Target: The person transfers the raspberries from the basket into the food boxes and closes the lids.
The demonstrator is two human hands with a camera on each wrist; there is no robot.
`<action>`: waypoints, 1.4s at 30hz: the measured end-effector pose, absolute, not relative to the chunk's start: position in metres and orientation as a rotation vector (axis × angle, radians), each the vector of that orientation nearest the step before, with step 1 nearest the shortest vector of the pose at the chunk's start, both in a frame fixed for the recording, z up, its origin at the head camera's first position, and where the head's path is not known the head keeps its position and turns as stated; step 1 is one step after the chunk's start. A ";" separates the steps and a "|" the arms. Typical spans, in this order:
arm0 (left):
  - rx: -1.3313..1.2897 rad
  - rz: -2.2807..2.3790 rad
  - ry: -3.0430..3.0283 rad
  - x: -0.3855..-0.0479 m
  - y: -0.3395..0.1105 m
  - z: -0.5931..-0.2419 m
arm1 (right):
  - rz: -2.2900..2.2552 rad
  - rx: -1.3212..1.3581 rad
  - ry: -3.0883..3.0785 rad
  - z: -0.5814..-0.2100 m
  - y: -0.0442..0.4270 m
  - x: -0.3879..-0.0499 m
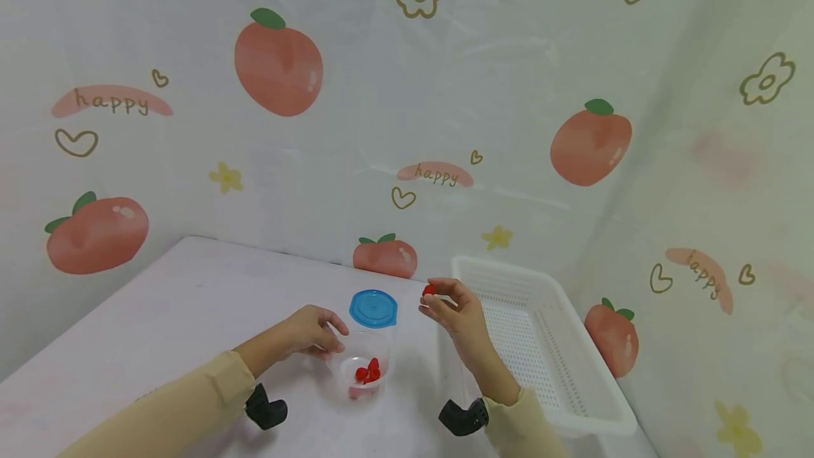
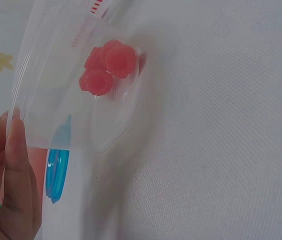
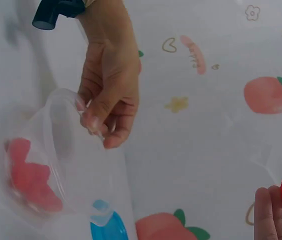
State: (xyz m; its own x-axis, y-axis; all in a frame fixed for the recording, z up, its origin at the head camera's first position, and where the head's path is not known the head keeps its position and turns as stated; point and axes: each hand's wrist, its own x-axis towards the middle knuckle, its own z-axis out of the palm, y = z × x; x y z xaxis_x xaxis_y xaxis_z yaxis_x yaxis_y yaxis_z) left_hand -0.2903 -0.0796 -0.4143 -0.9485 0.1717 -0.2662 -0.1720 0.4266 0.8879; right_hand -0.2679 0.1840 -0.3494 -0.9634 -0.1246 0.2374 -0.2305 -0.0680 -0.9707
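I see even, muted light in every view, soft shadows across the surface, and berries blurred in the hazy right wrist view.

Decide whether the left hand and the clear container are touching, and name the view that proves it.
Touching. The right wrist view shows the left hand pinching the clear container by its rim.
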 end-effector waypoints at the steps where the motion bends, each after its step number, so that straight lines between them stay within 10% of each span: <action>1: -0.004 1.528 2.370 -0.291 -0.079 -0.414 | 2.202 0.394 -2.102 -0.351 0.182 -0.266; 42: -0.005 1.525 2.370 -0.291 -0.080 -0.416 | 1.903 0.290 -2.585 -0.418 0.150 -0.235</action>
